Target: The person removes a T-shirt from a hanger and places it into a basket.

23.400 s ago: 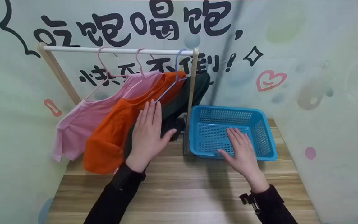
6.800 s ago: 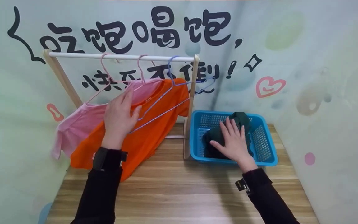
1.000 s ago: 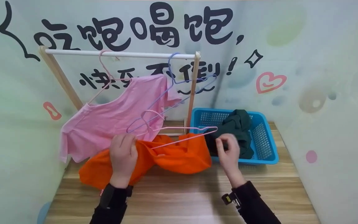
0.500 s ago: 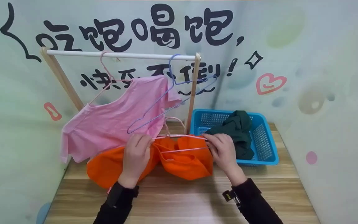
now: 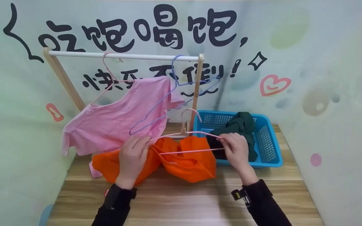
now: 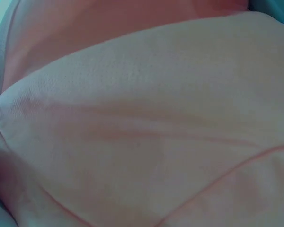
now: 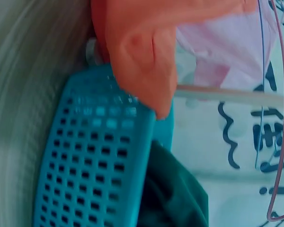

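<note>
In the head view my left hand (image 5: pixel 134 160) grips the orange T-shirt (image 5: pixel 189 164) at its shoulder, where the left arm of a pink hanger (image 5: pixel 196 151) meets the cloth. My right hand (image 5: pixel 236 150) pinches the hanger's bare right end, outside the shirt, in front of the basket. The hanger's hook points up, away from the rail. The shirt hangs bunched low over the table, its neck opening upward. In the left wrist view pale cloth (image 6: pixel 146 104) fills the picture and hides the hand. The right wrist view shows the hanger's end at its right edge.
A pink T-shirt (image 5: pixel 118 116) hangs from the rack's white rail (image 5: pixel 130 56), beside a bare blue hanger (image 5: pixel 159 108). The blue basket (image 5: pixel 269 142) at the right holds a dark green garment (image 5: pixel 244 128). A wooden table (image 5: pixel 181 204) lies below, patterned walls around.
Earlier the green garment moved from rack to basket, and the orange shirt came off the rail. In the last second my right hand took the hanger's end and drew it right.
</note>
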{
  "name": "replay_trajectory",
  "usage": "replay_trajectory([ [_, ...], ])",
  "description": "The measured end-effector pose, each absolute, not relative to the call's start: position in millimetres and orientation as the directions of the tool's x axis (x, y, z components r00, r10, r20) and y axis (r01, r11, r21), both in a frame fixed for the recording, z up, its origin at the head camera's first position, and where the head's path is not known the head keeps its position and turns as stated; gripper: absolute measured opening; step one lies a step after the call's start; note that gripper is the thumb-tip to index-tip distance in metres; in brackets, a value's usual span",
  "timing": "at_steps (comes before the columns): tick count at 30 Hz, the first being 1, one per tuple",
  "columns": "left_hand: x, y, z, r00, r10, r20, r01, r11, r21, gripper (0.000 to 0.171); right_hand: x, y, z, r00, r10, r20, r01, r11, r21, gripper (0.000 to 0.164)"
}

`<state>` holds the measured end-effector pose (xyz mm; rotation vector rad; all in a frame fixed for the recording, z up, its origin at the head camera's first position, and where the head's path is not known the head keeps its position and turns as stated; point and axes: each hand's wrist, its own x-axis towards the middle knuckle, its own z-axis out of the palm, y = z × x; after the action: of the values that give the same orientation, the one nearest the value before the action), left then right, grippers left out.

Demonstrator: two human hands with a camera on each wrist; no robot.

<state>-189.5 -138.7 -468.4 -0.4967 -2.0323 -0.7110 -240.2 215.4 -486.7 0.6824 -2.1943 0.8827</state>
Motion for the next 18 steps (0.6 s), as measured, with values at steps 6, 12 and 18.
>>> replay_trajectory([
  [6, -188.7, -154.7, -475.5, -0.503, 0.036, 0.864, 0.576, 0.759, 0.304, 0.021, -244.6, 240.0, -475.5, -0.646, -0.196, 0.738, -0.641, 0.664, -0.385, 0.007],
  [12, -189.4, -172.4, -489.7, -0.532, 0.007, 0.847, 0.492, 0.816, 0.302, 0.019, -245.8, 266.7, -471.6, -0.643, -0.134, 0.755, -0.598, 0.703, -0.385, 0.009],
  [18, -195.0, -182.0, -504.8, -0.601, -0.026, 0.799, 0.412, 0.846, 0.338, 0.016, -245.1, 278.1, -472.5, -0.658, -0.1, 0.747, -0.578, 0.703, -0.415, 0.009],
])
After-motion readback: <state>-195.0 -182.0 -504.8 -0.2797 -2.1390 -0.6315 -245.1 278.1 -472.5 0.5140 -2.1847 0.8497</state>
